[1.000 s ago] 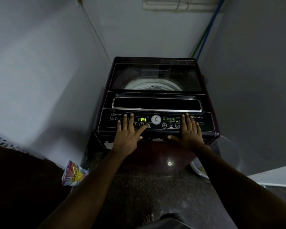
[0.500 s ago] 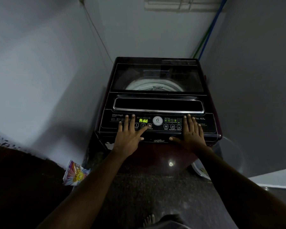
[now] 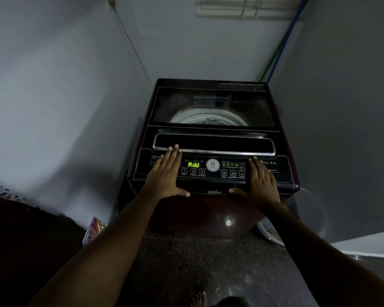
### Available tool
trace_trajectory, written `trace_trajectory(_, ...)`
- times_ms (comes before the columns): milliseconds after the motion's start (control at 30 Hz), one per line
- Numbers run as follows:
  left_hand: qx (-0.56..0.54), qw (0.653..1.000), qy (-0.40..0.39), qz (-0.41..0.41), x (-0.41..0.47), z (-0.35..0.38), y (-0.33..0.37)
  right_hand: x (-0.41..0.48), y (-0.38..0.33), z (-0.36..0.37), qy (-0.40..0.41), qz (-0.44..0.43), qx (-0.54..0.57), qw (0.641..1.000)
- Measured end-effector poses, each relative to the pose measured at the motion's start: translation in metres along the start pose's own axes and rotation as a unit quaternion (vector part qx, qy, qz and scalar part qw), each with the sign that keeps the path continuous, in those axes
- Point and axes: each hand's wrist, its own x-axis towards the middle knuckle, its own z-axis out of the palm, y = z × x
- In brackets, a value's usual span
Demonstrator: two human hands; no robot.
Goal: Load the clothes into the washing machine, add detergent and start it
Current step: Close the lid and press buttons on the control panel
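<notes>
Quick count: one washing machine, two hands on it (left hand and right hand). Three numbered buttons under one green display, three icon buttons on the other side, one round white badge in between. One detergent packet on the floor, two pipes in the corner, one foot.

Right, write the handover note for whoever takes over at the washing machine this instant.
Left hand: open, flat on the control panel, fingertips at the lid handle.
Right hand: open, flat on the panel's right side.
Washing machine: lid shut, power on, display reads Add.
Detergent packet: on the floor, left of the machine.
Whether it is loaded: cannot tell through the lid.
Left: probably detergent, then the start button.
</notes>
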Motion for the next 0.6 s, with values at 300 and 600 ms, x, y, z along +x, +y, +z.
trace_trajectory(300,-0.012,0.999,-0.007,-0.029,0.0,-0.001,0.007,0.013,0.009,-0.007,-0.042,-0.008,-0.038,0.998)
trace_trajectory(600,-0.022,0.999,-0.019,-0.034,0.001,-0.004,0.009,0.013,0.005,-0.011,-0.062,-0.002,-0.021,0.998)
